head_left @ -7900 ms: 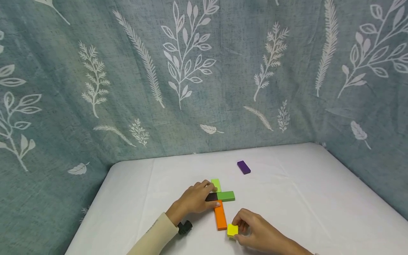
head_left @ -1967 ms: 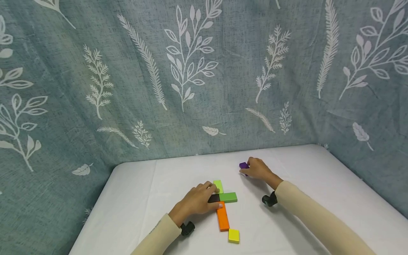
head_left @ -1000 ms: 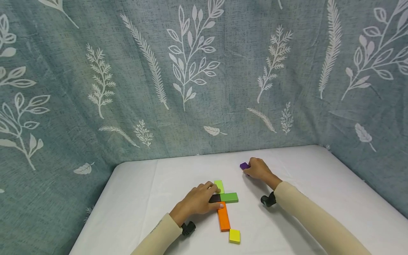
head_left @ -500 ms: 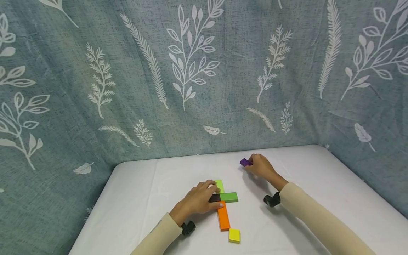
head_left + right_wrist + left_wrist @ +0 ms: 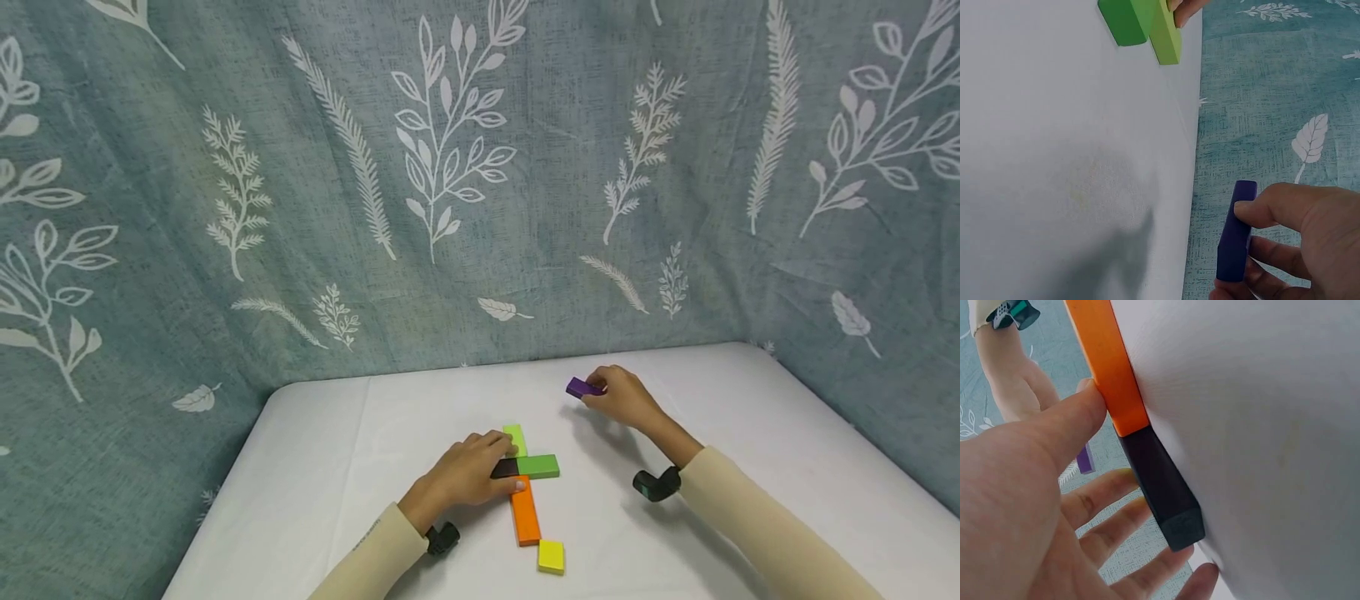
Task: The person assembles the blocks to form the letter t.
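Note:
My right hand (image 5: 621, 398) pinches a small purple block (image 5: 1235, 234) between thumb and fingers, raised over the far part of the table, its shadow below. My left hand (image 5: 461, 471) rests over a row of blocks. Its thumb touches the end of the orange block (image 5: 1107, 356), and its relaxed fingers reach past the black block (image 5: 1163, 487) to the lime block (image 5: 516, 438). A green block (image 5: 538, 466) lies end to end with the black one. A square yellow block (image 5: 551, 556) sits at the orange block's near end.
The blocks lie on a white-covered table (image 5: 315, 467). A teal curtain with white leaf prints (image 5: 480, 183) hangs behind its far edge. Small black devices are worn on both wrists, seen below the left wrist (image 5: 442, 538) and the right wrist (image 5: 657, 484).
My right hand has let go of the yellow block beside the orange one, reached to the far side, taken hold of the purple block and lifted it. My left hand stays put.

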`<state>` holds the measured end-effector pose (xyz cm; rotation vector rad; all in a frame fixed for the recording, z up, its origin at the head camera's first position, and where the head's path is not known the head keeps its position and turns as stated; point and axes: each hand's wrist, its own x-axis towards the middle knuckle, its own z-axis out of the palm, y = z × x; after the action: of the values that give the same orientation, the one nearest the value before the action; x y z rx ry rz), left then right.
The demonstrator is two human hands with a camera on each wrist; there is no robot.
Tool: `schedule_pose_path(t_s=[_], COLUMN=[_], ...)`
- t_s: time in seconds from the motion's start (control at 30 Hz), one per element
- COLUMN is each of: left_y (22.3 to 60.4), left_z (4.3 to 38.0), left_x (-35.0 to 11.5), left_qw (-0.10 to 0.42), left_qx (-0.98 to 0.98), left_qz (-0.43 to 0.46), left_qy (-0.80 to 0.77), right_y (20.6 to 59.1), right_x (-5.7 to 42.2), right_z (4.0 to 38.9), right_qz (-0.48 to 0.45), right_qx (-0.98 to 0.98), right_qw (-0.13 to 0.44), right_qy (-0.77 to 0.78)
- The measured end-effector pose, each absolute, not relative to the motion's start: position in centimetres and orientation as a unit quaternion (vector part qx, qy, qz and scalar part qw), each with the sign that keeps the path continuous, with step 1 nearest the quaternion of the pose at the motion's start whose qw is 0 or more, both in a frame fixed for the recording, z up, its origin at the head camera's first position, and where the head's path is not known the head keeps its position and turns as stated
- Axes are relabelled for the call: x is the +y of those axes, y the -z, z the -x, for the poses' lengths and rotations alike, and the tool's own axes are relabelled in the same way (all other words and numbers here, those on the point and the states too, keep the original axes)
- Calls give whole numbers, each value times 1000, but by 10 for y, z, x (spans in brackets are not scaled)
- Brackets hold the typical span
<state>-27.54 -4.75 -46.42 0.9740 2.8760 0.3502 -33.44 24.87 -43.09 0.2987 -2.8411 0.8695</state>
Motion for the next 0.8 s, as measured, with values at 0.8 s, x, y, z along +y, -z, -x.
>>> schedule_pose_path(t_s=[0.8], left_y=[465], left_z=[275], left_x=[-46], left_qw=[45], left_qx=[941], left_qz=[-315], left_qy=[-115], right_y=[421], right_x=[245], right_z=[254], right_qz=[-209], right_qx=[-931], right_qw=[85], right_qy=[-286])
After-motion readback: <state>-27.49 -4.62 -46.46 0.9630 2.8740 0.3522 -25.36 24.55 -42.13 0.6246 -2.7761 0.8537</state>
